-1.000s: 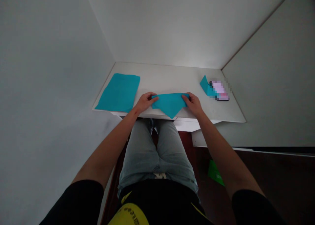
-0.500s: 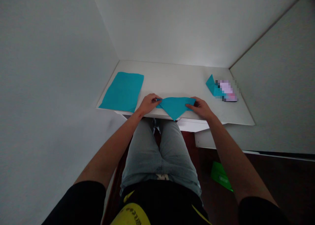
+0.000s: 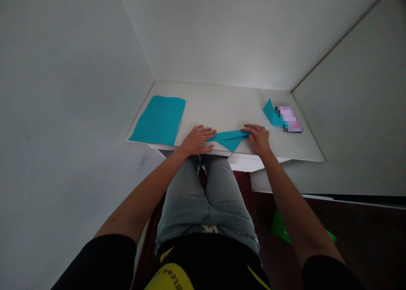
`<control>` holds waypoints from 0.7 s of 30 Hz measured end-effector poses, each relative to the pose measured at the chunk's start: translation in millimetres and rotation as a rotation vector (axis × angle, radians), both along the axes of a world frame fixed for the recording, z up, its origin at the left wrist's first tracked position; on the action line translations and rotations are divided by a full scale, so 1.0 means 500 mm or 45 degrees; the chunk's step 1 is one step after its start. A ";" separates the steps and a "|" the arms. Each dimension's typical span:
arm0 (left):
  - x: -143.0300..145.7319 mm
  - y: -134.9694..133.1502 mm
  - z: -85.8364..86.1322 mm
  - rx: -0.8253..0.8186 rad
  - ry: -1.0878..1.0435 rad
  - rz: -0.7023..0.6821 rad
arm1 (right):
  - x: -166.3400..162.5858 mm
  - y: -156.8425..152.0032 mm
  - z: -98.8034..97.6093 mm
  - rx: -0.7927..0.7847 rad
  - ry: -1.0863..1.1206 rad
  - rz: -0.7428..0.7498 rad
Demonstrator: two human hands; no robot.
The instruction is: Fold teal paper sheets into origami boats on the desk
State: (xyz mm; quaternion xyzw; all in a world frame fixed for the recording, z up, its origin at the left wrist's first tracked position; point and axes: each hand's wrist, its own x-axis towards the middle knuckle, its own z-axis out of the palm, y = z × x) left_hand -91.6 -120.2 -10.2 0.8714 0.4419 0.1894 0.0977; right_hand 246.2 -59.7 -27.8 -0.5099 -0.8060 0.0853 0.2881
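Observation:
A folded sheet of blue paper [image 3: 231, 141] lies near the front edge of the white desk, with a narrow strip along its far side and a point toward me. My left hand [image 3: 198, 141] rests flat on its left end, fingers stretched out and thumb apart. On the right end lies my right hand [image 3: 258, 137], its index finger extended along the upper edge; the other fingers are partly hidden beneath the hand. Left of my left hand is a flat stack or sheet of blue paper [image 3: 158, 120].
A folded blue paper piece [image 3: 269, 112] stands at the right of the white desk [image 3: 218, 108], beside a pixelated phone-like object [image 3: 290, 118]. Walls border the desk at the back and sides. A green object [image 3: 281, 228] lies on the dark floor below my right arm.
The blue paper has gone from a broad triangle held at both ends to a narrower strip with a smaller point. Both hands have shifted from pinching its ends to pressing on it.

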 end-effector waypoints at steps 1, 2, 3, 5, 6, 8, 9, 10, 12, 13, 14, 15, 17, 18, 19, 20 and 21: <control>0.001 0.000 -0.002 0.002 0.005 -0.008 | -0.005 -0.011 0.008 0.018 0.022 -0.030; 0.001 0.000 -0.003 0.003 0.010 -0.020 | -0.015 -0.022 0.016 0.034 0.035 -0.033; 0.002 0.000 -0.005 0.004 0.015 -0.033 | -0.029 -0.034 0.025 0.041 0.026 0.002; 0.002 0.001 -0.009 0.008 0.025 -0.058 | -0.067 -0.057 0.037 0.013 -0.058 0.163; 0.001 0.001 -0.010 0.010 0.030 -0.066 | -0.088 -0.065 0.039 -0.012 -0.114 0.257; 0.001 0.002 -0.013 0.010 0.035 -0.070 | -0.125 -0.074 0.034 -0.077 -0.201 0.403; 0.002 0.002 -0.014 0.008 0.035 -0.067 | -0.137 -0.074 0.027 -0.107 -0.223 0.443; 0.002 0.003 -0.015 0.007 0.033 -0.064 | -0.143 -0.070 0.020 -0.130 -0.233 0.462; 0.003 0.004 -0.017 0.005 0.027 -0.059 | -0.135 -0.058 0.004 -0.158 -0.226 0.456; 0.004 0.004 -0.018 0.006 0.023 -0.056 | -0.122 -0.050 -0.002 -0.166 -0.219 0.441; 0.005 0.005 -0.018 0.008 0.020 -0.054 | -0.105 -0.041 -0.008 -0.172 -0.213 0.424; 0.005 0.005 -0.019 0.013 0.015 -0.052 | -0.086 -0.033 -0.013 -0.178 -0.211 0.405; 0.006 0.005 -0.019 0.023 0.008 -0.048 | -0.045 -0.021 -0.019 -0.189 -0.212 0.355; 0.006 0.005 -0.018 0.027 0.005 -0.045 | -0.026 -0.017 -0.021 -0.197 -0.215 0.325; 0.006 0.004 -0.017 0.029 0.004 -0.043 | -0.010 -0.015 -0.023 -0.204 -0.218 0.293; 0.006 0.004 -0.016 0.028 0.003 -0.040 | 0.004 -0.015 -0.024 -0.209 -0.219 0.264; 0.006 0.003 -0.014 0.024 0.002 -0.037 | 0.014 -0.016 -0.025 -0.210 -0.217 0.240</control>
